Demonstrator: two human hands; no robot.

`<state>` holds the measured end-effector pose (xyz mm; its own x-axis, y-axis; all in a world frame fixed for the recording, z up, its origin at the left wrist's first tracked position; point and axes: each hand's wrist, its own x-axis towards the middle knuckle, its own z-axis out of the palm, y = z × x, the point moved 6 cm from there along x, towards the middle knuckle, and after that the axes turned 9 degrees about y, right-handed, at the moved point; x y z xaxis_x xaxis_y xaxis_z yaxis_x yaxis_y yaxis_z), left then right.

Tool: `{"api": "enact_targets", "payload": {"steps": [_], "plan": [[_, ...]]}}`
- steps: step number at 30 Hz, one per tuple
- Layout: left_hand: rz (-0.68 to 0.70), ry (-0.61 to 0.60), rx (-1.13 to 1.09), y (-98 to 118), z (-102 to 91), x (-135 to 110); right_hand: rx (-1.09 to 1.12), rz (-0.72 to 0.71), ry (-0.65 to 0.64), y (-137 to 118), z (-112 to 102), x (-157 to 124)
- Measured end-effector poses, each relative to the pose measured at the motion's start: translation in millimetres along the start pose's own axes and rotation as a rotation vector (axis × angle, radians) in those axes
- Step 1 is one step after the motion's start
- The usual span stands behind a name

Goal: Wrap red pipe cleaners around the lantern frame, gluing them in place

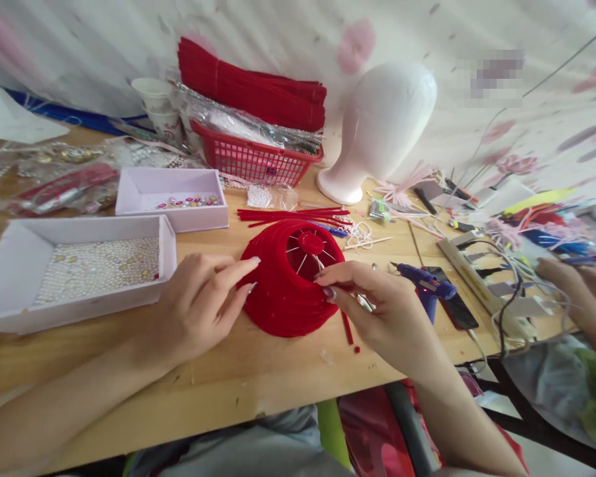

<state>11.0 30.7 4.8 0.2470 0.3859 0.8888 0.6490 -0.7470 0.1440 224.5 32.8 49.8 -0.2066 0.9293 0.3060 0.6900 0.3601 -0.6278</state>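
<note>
A red velvet cone-shaped frame (pixel 283 291) with thin wire spokes and a round red hub lies on the wooden table (pixel 218 377) in front of me. My left hand (pixel 198 305) rests against its left side, fingers stretched toward it. My right hand (pixel 372 301) is at its right rim, fingers pinched on a thin red velvet strip (pixel 346 324) together with a small metal tool. Loose red strips (pixel 293 215) lie just behind the frame.
Two white trays hold pearls (pixel 97 265) and gems (pixel 183 202). Behind stand a red basket (pixel 253 162), paper cups and a white foam head (pixel 377 126). A blue glue gun (pixel 427 288), a phone and a power strip lie right, where another person's hands (pixel 576 285) work.
</note>
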Motion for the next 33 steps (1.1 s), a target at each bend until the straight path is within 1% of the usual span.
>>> {"api": "enact_targets", "payload": {"steps": [2,5,8,11,16,20,25,30,33], "plan": [[-0.040,-0.023,-0.090,8.2,1.2,4.8,0.000,0.032,0.017,1.0,1.3,-1.2],[-0.058,-0.082,-0.178,30.7,7.4,14.3,0.031,0.067,0.001,4.1,2.8,-2.1],[-0.026,-0.071,-0.124,51.9,13.8,25.2,0.089,0.099,-0.023,7.2,3.2,-2.0],[-0.003,-0.060,-0.040,62.6,21.2,33.2,0.151,0.113,-0.042,9.1,3.8,-0.8],[0.055,-0.043,0.063,70.7,26.1,37.5,0.241,0.108,-0.035,13.5,5.4,3.6],[0.077,-0.072,0.085,76.8,25.1,38.2,0.272,0.095,-0.029,13.1,5.8,6.2],[0.014,-0.110,0.063,78.3,23.4,37.3,0.258,0.096,-0.034,8.6,3.2,6.7],[-0.053,-0.062,0.035,74.3,23.7,33.9,0.237,0.121,-0.042,11.9,3.9,7.5],[-0.133,-0.025,-0.014,70.0,24.3,32.5,0.225,0.129,-0.047,14.7,4.5,7.5]]}}
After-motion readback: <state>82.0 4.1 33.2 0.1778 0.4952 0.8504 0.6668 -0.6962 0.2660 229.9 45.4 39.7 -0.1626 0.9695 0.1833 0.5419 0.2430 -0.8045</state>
